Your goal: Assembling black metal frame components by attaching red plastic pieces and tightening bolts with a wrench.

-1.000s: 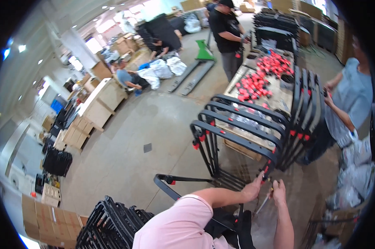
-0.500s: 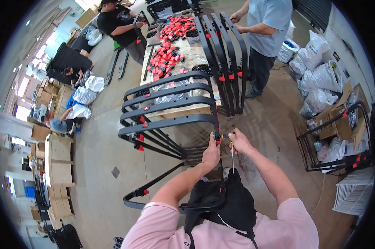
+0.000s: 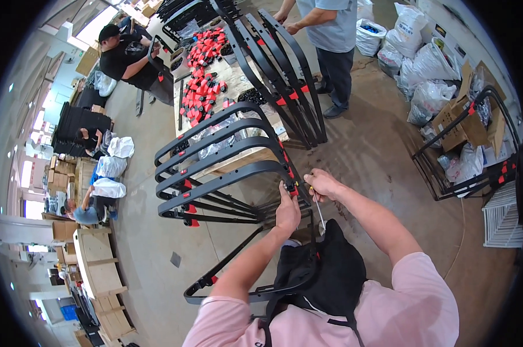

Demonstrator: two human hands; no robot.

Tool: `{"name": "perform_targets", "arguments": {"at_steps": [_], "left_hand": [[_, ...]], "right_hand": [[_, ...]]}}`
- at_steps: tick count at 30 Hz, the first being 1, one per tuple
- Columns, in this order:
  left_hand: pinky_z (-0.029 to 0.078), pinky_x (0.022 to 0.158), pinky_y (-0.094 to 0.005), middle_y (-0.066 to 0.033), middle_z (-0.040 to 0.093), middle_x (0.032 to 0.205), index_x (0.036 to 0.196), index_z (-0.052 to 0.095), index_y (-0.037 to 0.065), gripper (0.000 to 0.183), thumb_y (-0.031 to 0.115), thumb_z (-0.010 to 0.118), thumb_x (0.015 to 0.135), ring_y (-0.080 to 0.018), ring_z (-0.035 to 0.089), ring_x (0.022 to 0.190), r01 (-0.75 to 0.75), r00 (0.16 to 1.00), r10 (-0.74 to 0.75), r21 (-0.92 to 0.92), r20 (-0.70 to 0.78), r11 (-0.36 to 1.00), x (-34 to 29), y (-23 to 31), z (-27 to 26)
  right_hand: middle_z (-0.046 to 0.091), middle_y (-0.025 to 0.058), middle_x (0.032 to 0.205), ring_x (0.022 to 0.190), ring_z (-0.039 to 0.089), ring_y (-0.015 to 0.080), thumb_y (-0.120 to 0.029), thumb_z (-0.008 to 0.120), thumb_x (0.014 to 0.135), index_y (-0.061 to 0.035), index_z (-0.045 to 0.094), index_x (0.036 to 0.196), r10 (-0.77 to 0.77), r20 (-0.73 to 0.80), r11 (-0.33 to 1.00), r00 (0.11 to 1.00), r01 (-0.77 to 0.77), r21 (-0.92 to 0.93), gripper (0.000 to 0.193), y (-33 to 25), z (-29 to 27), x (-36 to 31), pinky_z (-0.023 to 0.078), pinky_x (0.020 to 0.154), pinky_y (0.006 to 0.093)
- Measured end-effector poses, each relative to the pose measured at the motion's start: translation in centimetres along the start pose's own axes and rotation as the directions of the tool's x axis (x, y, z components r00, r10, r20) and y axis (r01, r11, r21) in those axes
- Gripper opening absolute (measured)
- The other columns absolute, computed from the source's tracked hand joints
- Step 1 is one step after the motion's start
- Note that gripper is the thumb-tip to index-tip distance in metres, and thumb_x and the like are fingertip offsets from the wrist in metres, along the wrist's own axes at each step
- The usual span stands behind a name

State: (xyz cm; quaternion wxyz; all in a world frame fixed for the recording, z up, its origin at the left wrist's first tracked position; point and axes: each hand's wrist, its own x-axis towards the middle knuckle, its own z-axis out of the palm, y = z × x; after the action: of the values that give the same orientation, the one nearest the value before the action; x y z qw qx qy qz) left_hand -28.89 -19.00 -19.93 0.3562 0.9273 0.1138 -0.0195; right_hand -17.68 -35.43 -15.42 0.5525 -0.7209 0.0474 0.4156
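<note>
- Head view, looking down at our two hands: the nearest black tubular frame (image 3: 226,181) stands at the front of a row by the tabletop (image 3: 237,78), with a red fitting (image 3: 294,191) at its right-hand end.
- Left hand (image 3: 288,214) has its fingers up against that fitting; can't tell if they're really wrapped around it.
- Right hand (image 3: 325,185) is curled around a yellow-handled screwdriver (image 3: 321,215), shaft pointing down, tip well apart from the fitting.
- Our read on the step: we're securing that fitting, lefty steadying, driver not engaged.
- Next move probably calls for swinging the tip up and seating it square while the left hand braces.
- FYI, a lower black bar (image 3: 229,258) runs by our lap; can't tell if it joins that frame. Red-and-black clips (image 3: 197,95) are heaped on the tabletop.
</note>
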Motion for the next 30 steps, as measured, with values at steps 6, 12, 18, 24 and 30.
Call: {"name": "perform_targets", "arguments": {"at_steps": [6, 12, 18, 24, 30], "left_hand": [[0.055, 0.061, -0.0514, -0.0251, 0.071, 0.1, 0.155, 0.028, 0.003, 0.06, 0.02, 0.055, 0.105, -0.0429, 0.072, 0.076, -0.062, 0.998, 0.062, -0.003, -0.017, 0.998, 0.2, -0.4, -0.2], [0.05, 0.051, -0.0437, -0.0119, 0.066, 0.085, 0.09, 0.061, 0.002, 0.019, 0.017, 0.056, 0.101, -0.0251, 0.065, 0.064, 0.741, 0.593, -0.404, -0.277, 0.696, 0.611, 7.3, 2.3, -6.8], [0.056, 0.08, -0.0563, -0.0392, 0.066, 0.116, 0.162, 0.011, -0.001, 0.071, 0.021, 0.05, 0.106, -0.0527, 0.068, 0.1, -0.015, 1.0, 0.015, 0.029, 0.025, 0.999, 0.3, 0.9, 0.2], [0.054, 0.08, -0.0576, -0.0341, 0.068, 0.117, 0.164, 0.006, 0.002, 0.074, 0.02, 0.05, 0.107, -0.0549, 0.068, 0.101, 0.103, 0.978, -0.115, 0.08, 0.174, 0.992, 0.3, 1.2, -1.6], [0.049, 0.051, -0.0389, -0.0107, 0.063, 0.08, 0.108, 0.057, -0.002, 0.023, 0.021, 0.056, 0.104, -0.0173, 0.06, 0.062, 0.851, 0.467, -0.37, -0.296, 0.803, 0.434, 8.4, 2.6, -7.3]], "right_hand": [[0.065, 0.0098, 0.073, 0.052, 0.065, 0.0182, -0.032, 0.049, 0.111, -0.0006, 0.051, 0.113, -0.049, -0.016, 0.998, 0.999, 0.049, 0.027, 0.032, 0.9, -0.3, 0.0, 0.047, 0.038, 0.0323], [0.068, 0.0125, 0.072, 0.054, 0.068, 0.0226, -0.031, 0.049, 0.11, 0.0002, 0.05, 0.11, -0.172, -0.052, 0.977, 0.984, 0.164, -0.137, 0.031, 0.6, -0.4, -1.1, 0.052, 0.045, 0.0369], [0.067, 0.0138, 0.07, 0.054, 0.068, 0.0244, -0.03, 0.051, 0.11, 0.0005, 0.049, 0.111, -0.085, -0.086, 0.995, 0.993, 0.08, -0.06, 0.031, 0.2, -0.2, -1.7, 0.052, 0.046, 0.0394], [0.067, 0.0142, 0.07, 0.053, 0.067, 0.0257, -0.029, 0.05, 0.11, 0.0017, 0.05, 0.111, -0.173, -0.066, 0.98, 0.983, 0.165, -0.109, 0.03, 0.7, -0.2, -1.6, 0.052, 0.048, 0.0399], [0.067, 0.0157, 0.068, 0.056, 0.07, 0.0297, -0.029, 0.051, 0.11, 0.0022, 0.049, 0.111, -0.215, -0.088, 0.967, 0.973, 0.199, -0.16, 0.031, 1.0, -0.6, -1.5, 0.056, 0.057, 0.0444]]}}
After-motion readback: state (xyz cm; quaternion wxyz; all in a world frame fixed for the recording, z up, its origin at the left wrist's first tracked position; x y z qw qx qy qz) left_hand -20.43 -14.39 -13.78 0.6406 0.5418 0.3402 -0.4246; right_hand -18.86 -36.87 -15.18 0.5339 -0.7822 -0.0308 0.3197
